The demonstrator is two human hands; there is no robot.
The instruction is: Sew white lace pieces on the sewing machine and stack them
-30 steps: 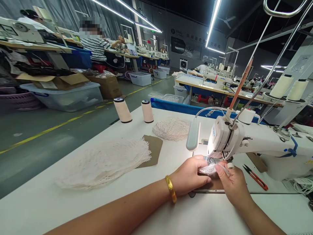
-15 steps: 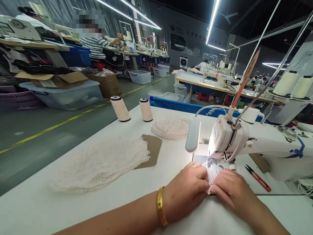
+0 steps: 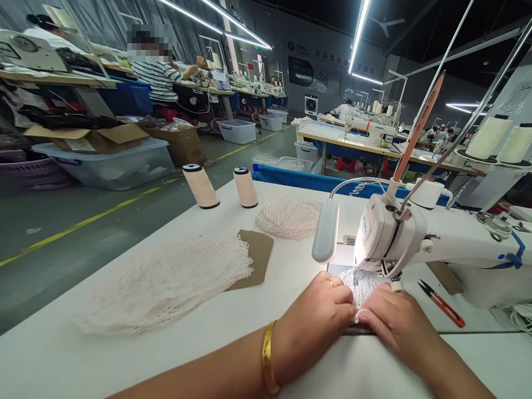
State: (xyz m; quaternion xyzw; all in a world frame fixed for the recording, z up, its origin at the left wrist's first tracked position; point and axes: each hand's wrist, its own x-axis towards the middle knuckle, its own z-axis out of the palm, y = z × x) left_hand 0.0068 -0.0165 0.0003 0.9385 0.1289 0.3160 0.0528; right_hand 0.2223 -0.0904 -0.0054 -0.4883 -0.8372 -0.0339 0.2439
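Snips [image 3: 446, 310] near the right hand [image 3: 399, 317] — machine head [image 3: 379, 233] overhanging the lace [image 3: 361, 289]

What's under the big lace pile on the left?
A brown card shows beneath the right end of the lace pile; how far it runs underneath is covered.

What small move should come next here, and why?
Probably easing the white lace slightly forward, keeping it flat: the left grip and right grip hold its near end from either side, while its far part fans out beneath the sewing machine's head.
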